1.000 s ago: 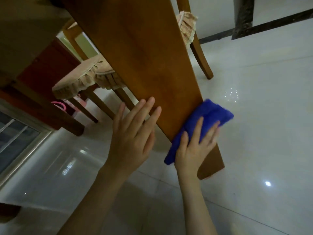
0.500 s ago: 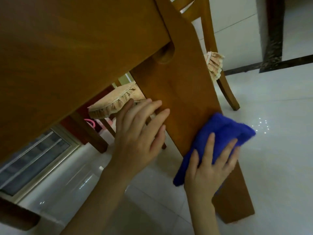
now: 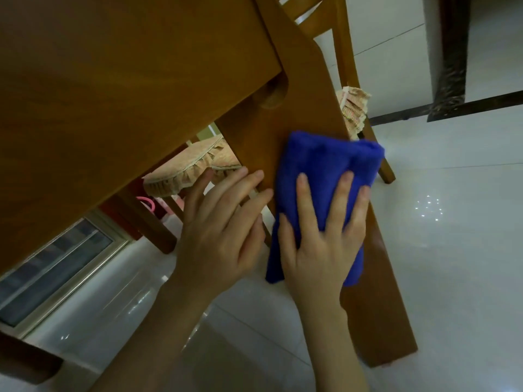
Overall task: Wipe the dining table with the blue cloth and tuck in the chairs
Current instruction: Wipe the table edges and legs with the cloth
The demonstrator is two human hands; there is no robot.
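The right hand (image 3: pixel 322 244) presses the blue cloth (image 3: pixel 325 176) flat against the broad wooden leg (image 3: pixel 376 278) of the counter, fingers spread and extended over the cloth rather than curled round it. The left hand (image 3: pixel 218 230) lies open just beside it, fingertips touching the leg's near edge, gripping nothing.

To wipe this leg well, I would keep the palm flat so the folded cloth stays bunched under the hand, and run long strokes along the grain from the joint under the counter's apron (image 3: pixel 113 80) down toward the floor (image 3: pixel 452 250). The left hand seems best used as a brace and should stay clear of the cloth's path.

A chair with a frilled seat cushion (image 3: pixel 186 171) sits under the counter behind the leg; another chair (image 3: pixel 348 58) stands just beyond the leg's far edge, its cushion fringe (image 3: pixel 353 108) close to the cloth's top. That fringe could snag on an upward stroke. The counter's top is out of sight.
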